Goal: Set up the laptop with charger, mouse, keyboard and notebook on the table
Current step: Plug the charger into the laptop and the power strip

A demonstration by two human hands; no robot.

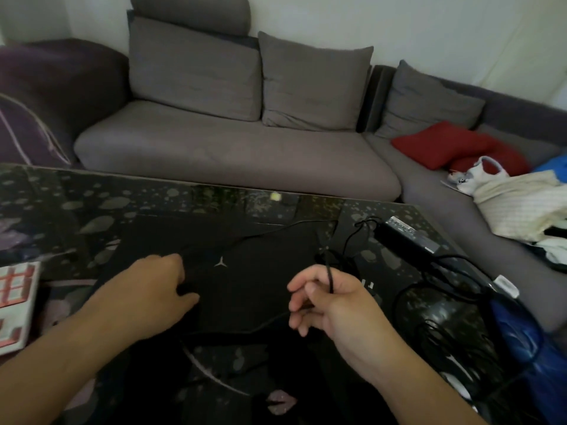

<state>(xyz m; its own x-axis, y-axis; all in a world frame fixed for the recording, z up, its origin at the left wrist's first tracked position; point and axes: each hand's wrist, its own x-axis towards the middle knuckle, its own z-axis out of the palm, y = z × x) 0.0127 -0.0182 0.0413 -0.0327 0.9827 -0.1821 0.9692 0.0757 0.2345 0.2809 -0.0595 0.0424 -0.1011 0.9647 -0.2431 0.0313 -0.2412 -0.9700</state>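
on the dark patterned table (61, 210), head view: closed black laptop (233, 271) lies flat at centre. left hand (159, 289) rests on its lid, fingers curled; whether they grip anything i cannot tell. right hand (325, 302) pinches a thin black cable (329, 271) over the laptop's right edge. charger brick (408, 237) sits further right, near the far edge. keyboard (15, 302) at the left edge. grey sofa (233, 148) behind.

I see the closed laptop (221, 271) lying in the middle of the table (76, 204), the keyboard (15, 305) at its left, the charger brick (408, 237) at its right, and the sofa (233, 154) behind the table.
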